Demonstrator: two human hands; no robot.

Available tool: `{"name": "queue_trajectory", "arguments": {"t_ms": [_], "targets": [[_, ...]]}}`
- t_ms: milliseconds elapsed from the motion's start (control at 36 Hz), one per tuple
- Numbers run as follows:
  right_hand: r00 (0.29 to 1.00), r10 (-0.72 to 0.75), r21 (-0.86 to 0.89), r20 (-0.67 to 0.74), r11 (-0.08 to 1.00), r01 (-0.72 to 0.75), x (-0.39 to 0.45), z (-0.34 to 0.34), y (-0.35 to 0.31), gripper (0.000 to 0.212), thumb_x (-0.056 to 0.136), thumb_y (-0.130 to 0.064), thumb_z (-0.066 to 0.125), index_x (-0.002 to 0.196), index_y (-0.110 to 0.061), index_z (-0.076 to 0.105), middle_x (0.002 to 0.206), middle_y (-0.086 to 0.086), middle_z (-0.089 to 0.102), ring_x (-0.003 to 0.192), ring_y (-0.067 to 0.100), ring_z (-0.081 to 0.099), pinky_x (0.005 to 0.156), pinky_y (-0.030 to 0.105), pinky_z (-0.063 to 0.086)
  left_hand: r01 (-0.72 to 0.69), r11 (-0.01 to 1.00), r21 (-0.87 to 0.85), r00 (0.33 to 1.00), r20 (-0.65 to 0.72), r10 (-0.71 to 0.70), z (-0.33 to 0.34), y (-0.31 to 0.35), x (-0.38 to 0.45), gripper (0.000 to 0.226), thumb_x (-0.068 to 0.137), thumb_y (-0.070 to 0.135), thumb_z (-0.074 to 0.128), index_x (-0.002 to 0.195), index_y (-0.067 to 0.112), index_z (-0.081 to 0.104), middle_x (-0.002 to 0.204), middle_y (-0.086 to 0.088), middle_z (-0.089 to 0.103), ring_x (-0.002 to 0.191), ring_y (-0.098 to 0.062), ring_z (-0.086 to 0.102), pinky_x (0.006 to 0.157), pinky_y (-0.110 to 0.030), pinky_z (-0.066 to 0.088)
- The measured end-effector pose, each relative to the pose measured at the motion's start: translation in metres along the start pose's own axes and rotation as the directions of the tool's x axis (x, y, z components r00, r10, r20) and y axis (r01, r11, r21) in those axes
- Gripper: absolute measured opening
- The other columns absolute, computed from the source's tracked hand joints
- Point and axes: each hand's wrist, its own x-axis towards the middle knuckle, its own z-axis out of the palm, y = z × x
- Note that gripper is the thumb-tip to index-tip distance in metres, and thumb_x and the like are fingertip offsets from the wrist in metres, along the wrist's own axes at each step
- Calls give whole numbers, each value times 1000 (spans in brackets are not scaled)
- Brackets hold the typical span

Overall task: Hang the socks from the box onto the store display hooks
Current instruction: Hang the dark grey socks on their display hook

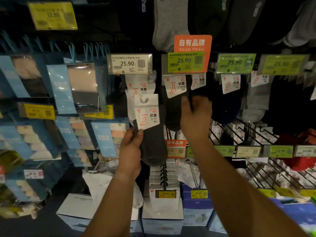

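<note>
Matt dark knitted cloth forms the sock [153,147] at centre, its card header [147,113] smooth white paper, while glossy clear plastic fronts the blue boxes [80,88] at left.

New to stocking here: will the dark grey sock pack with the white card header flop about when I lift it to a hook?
Probably: the dark grey sock pack hangs limp below the left hand. Its white card header stands flat, likely stiff. Seemingly light, held by fingertips.

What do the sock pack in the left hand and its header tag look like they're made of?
Dark grey sock: seems soft knit fabric, matte, sagging limp below the left hand.
Header tag: looks like stiff white card with red print and a cut-out hook slot on top; it stands flat and upright. Whether it is coated can't be told.
</note>
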Motion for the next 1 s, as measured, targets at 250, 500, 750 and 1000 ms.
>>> {"name": "queue_trajectory", "arguments": {"t_ms": [250, 500, 750, 1000], "targets": [[956, 148, 266, 251, 940, -215, -54, 4, 8, 25, 101, -39, 50, 117, -20, 48, 116, 0, 64, 103, 16, 63, 85, 29, 51, -35, 998, 57, 980, 198, 23, 52, 5, 2, 25, 104, 9, 51, 125, 16, 63, 120, 1, 74, 122, -19, 65, 106, -40, 50], [966, 43, 380, 256, 914, -142, -26, -13, 2, 12, 101, -31, 52, 112, -27, 49, 107, -10, 64, 101, 11, 65, 86, 28, 55, -118, 993, -7, 963, 245, 116, 75, 16, 1, 26, 104, 10, 50, 125, 20, 63, 127, -1, 71, 124, -21, 63, 109, -46, 47], [961, -5, 389, 278, 915, -108, -26, -19, 7, 11, 101, -30, 52, 112, -31, 49, 100, -23, 62, 91, -9, 63, 77, 16, 52, -139, 990, -32, 960, 241, 143, 76, 15, -9, 27, 104, 7, 47, 122, 21, 61, 117, 8, 74, 116, -11, 67, 95, -29, 55], [944, 65, 372, 324, 908, -190, 1, -12, -6, 2, 100, -36, 54, 100, -34, 55, 100, -14, 66, 98, 7, 65, 87, 32, 54, -86, 995, -44, 982, 164, 92, 87, 26, 9, 22, 103, 11, 53, 121, 10, 65, 117, -6, 74, 112, -22, 70, 98, -42, 55]]}}
